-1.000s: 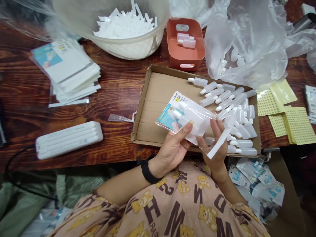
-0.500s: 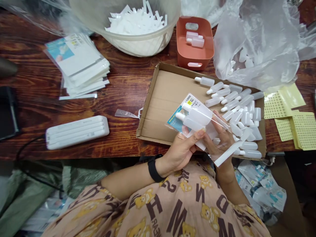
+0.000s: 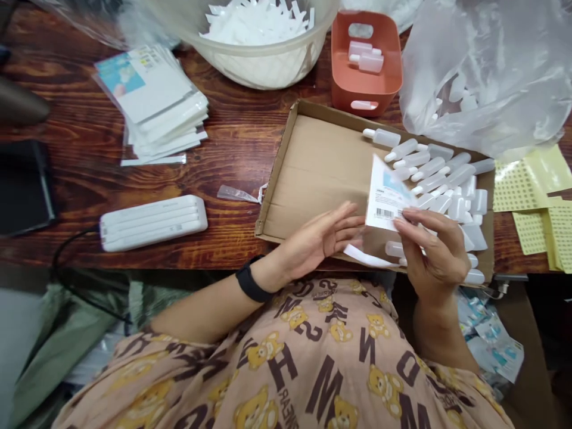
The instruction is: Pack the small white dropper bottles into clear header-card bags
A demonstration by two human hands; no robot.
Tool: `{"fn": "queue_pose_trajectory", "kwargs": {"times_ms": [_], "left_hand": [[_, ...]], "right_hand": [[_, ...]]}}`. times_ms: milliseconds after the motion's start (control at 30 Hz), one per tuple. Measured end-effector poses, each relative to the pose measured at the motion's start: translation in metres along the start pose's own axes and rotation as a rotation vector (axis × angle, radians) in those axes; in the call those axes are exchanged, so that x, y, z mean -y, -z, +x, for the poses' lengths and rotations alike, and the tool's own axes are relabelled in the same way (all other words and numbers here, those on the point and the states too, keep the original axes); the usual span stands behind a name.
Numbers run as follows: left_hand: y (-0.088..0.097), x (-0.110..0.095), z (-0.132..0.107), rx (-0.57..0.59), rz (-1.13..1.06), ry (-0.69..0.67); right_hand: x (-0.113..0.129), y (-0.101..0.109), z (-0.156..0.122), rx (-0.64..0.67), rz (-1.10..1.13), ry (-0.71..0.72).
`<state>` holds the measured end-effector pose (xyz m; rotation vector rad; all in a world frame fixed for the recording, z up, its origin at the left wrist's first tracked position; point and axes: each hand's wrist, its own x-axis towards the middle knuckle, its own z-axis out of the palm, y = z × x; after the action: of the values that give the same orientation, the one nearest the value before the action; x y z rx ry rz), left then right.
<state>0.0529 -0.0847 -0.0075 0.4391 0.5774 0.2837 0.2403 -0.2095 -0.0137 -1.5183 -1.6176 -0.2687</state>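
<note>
My right hand (image 3: pixel 435 253) pinches a clear packet (image 3: pixel 386 199) with a printed card inside, its barcode side facing me, above the near edge of a flat cardboard tray (image 3: pixel 313 161). My left hand (image 3: pixel 324 238) hovers just left of the packet with fingers stretched out and nothing in them; a black band sits on its wrist. A white strip (image 3: pixel 364 257) shows below the packet between my hands. Several small white dropper bottles (image 3: pixel 440 173) lie in the tray's right half.
A stack of packet cards (image 3: pixel 154 104) lies at the left, a white power strip (image 3: pixel 152 221) near the table's front edge. At the back stand a bowl of white strips (image 3: pixel 263 36) and an orange basket (image 3: pixel 366 65). A plastic bag (image 3: pixel 487 77) and yellow sticker sheets (image 3: pixel 531 196) lie right.
The packet has been flipped from bottles-up to barcode side up and moved right. My left hand has let go of it and opened; only my right hand holds it now.
</note>
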Motion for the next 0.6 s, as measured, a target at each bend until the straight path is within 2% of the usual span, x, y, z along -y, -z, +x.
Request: {"fn": "queue_pose_trajectory", "kwargs": {"times_ms": [67, 133, 200, 267, 333, 433, 500, 600], "left_hand": [[0.004, -0.007, -0.002, 0.081, 0.111, 0.011], [0.007, -0.012, -0.002, 0.136, 0.197, -0.011], [0.009, -0.015, -0.002, 0.147, 0.233, -0.045], [0.012, -0.017, -0.002, 0.145, 0.234, -0.063], [0.014, -0.018, -0.003, 0.123, 0.211, -0.087], [0.014, -0.017, -0.004, 0.070, 0.149, -0.090], [0.013, -0.017, -0.003, 0.049, 0.122, -0.065], [0.011, -0.016, -0.005, 0.006, 0.115, -0.020]], "right_hand": [[-0.003, 0.007, 0.006, 0.163, -0.068, 0.095], [-0.002, 0.009, 0.009, 0.275, -0.093, 0.129], [0.001, 0.009, 0.008, 0.337, -0.109, 0.141], [0.004, 0.009, 0.003, 0.341, -0.097, 0.079], [0.007, 0.011, -0.003, 0.278, -0.019, -0.102], [0.014, 0.011, -0.012, 0.202, 0.240, -0.478], [0.018, 0.009, -0.014, 0.223, 0.426, -0.692], [0.019, 0.006, -0.014, 0.250, 0.596, -0.899]]}}
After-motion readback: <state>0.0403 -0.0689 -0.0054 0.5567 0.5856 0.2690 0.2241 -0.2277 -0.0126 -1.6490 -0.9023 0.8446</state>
